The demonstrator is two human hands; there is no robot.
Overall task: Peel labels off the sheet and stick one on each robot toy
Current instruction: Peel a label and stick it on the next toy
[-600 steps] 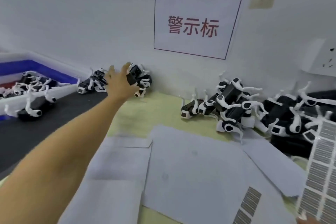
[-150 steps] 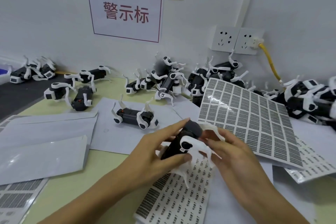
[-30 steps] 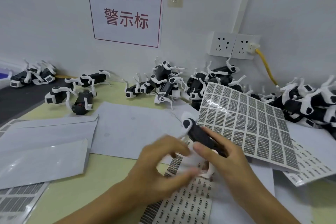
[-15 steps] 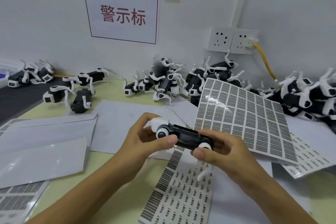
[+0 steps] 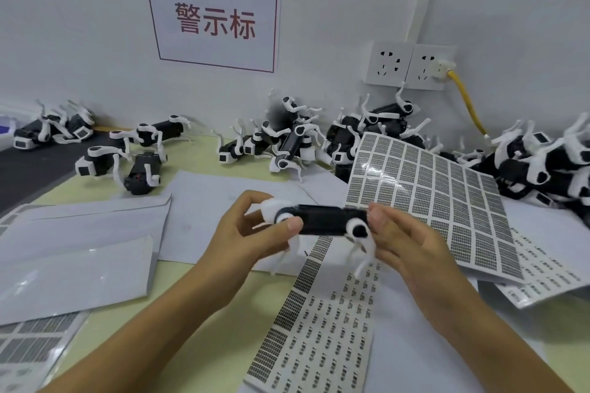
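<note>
Black plastic with white legs, the robot toy (image 5: 321,224) sits level between your two hands, lifted clear of the bench (image 5: 204,284). Your left hand (image 5: 252,233) pinches the white front end, thumb on the near side and fingers curled behind; your right hand (image 5: 402,239) grips the rear end the same way, thumb beside the white hip joint. Both forearms come in from below and meet at the toy. Keep it steady and turn one flat face of the body up, so a label can land square. Free one hand before you reach for a label; the left alone should hold the toy. The full label sheet (image 5: 427,198) lies just right of the toy, tilted up, and a part-used sheet (image 5: 316,329) lies flat beneath your wrists. More toys (image 5: 287,143) are heaped along the wall.
</note>
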